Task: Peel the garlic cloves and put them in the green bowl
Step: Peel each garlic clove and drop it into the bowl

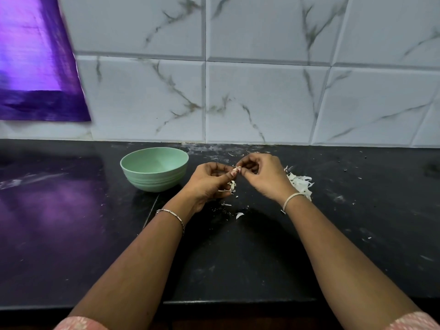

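Both hands meet just above the middle of the frame, over a black counter. The left hand is curled, its thumb and fingertips pinching a small garlic clove. The right hand comes in from the other side, and its thumb and forefinger pinch the top end of the same clove, where a pale flake of skin sticks up. So both hands grip the clove, which is held in the air a little above the counter. It is too small to tell how much of it is bare. A curl of peel hangs under the left hand's fingers.

The green bowl stands upright on the counter just left of the left hand, near it but not touching. A heap of white peelings lies on the counter right of the right hand, partly hidden behind the wrist. One loose scrap lies lower down, between the two forearms, with smaller flecks scattered about.

Each wrist wears a thin bracelet: the left and the right. Pink sleeves show at the bottom corners. Behind the counter is a wall of white marbled tiles, and a shiny purple sheet fills the upper left, mirrored in the counter below it.
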`<state>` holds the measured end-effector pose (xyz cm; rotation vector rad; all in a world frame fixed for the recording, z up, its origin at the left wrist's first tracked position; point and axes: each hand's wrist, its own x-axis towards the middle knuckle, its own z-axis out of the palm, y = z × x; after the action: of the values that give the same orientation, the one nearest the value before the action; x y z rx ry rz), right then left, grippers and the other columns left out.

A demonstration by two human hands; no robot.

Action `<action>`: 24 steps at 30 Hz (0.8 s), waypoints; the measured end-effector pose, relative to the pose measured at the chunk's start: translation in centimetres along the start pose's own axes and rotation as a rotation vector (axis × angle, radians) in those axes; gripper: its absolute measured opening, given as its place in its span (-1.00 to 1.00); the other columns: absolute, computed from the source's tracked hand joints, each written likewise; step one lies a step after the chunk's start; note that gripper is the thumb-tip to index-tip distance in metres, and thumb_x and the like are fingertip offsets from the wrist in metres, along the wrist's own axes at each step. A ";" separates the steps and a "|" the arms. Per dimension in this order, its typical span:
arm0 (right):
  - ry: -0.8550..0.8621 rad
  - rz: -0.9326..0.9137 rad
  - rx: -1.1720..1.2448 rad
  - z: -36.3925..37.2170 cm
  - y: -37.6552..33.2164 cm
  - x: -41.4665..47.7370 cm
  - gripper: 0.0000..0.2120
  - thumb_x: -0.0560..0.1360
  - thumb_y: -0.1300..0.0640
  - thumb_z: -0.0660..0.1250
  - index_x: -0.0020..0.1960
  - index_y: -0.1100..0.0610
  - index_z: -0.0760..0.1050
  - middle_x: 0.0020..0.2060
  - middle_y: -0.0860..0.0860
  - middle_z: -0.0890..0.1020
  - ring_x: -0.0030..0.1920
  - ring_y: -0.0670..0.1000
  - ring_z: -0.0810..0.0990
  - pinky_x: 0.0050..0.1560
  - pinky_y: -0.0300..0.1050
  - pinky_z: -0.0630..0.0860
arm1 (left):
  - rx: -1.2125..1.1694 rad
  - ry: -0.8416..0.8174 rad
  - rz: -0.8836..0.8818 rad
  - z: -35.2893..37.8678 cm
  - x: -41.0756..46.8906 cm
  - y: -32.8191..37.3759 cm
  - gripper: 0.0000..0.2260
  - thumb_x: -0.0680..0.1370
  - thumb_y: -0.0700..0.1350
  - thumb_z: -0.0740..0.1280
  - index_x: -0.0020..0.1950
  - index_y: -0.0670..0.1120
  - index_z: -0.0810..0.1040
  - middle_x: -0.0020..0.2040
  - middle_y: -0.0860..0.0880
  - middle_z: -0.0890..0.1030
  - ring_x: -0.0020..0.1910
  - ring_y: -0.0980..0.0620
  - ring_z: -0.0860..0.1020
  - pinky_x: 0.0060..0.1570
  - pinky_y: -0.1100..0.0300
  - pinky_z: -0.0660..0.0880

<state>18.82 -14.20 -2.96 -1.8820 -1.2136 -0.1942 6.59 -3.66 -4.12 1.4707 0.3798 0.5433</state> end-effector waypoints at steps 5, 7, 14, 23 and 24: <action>0.021 -0.030 -0.086 -0.2 -0.5 -0.4 -0.95 0.38 0.15 0.44 -0.18 0.04 0.59 -0.32 -0.08 0.64 -0.29 -0.09 0.59 -0.14 -0.14 0.58 | 0.026 0.032 0.072 -0.1 0.2 -0.3 -0.90 0.48 -0.18 0.47 -0.05 -0.15 0.63 -0.26 -0.06 0.58 -0.41 0.13 0.50 -0.41 0.29 0.53; 0.012 -0.032 -0.137 -0.2 -0.8 -0.4 -0.93 0.35 0.11 0.44 -0.21 0.02 0.56 -0.34 -0.10 0.61 -0.30 -0.09 0.57 -0.16 -0.14 0.56 | 0.049 0.032 0.091 -0.2 0.3 -0.4 -0.90 0.48 -0.20 0.48 -0.04 -0.17 0.64 -0.27 -0.07 0.58 -0.39 0.11 0.49 -0.40 0.29 0.53; -0.064 -0.062 -0.183 -0.1 -0.5 -0.2 -0.88 0.51 0.14 0.36 0.03 0.07 0.61 -0.15 -0.05 0.68 -0.14 -0.07 0.60 0.03 -0.13 0.53 | 0.039 0.066 0.123 -0.1 0.5 -0.4 -0.92 0.47 -0.22 0.47 -0.09 -0.19 0.63 -0.27 -0.12 0.60 -0.36 0.05 0.51 -0.43 0.25 0.51; -0.015 -0.053 -0.331 0.9 -1.2 -0.4 -0.86 0.57 0.19 0.25 0.06 0.13 0.57 -0.06 0.06 0.67 0.00 0.10 0.61 0.02 0.01 0.53 | 0.040 0.133 0.142 -0.2 1.0 -0.6 -0.81 0.45 -0.19 0.50 0.00 -0.24 0.61 -0.23 -0.14 0.62 -0.35 0.06 0.54 -0.40 0.22 0.56; -0.003 -0.046 -0.343 1.1 -1.3 -0.4 -0.86 0.57 0.18 0.24 0.06 0.12 0.56 -0.05 0.06 0.66 0.01 0.12 0.60 0.01 0.01 0.52 | 0.037 0.132 0.146 -0.2 1.1 -0.6 -0.83 0.45 -0.19 0.50 -0.03 -0.22 0.61 -0.22 -0.15 0.63 -0.33 0.04 0.55 -0.39 0.20 0.56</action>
<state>17.28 -13.47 -3.08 -2.1468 -1.2883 -0.4488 7.41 -2.87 -4.68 1.5106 0.3889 0.7563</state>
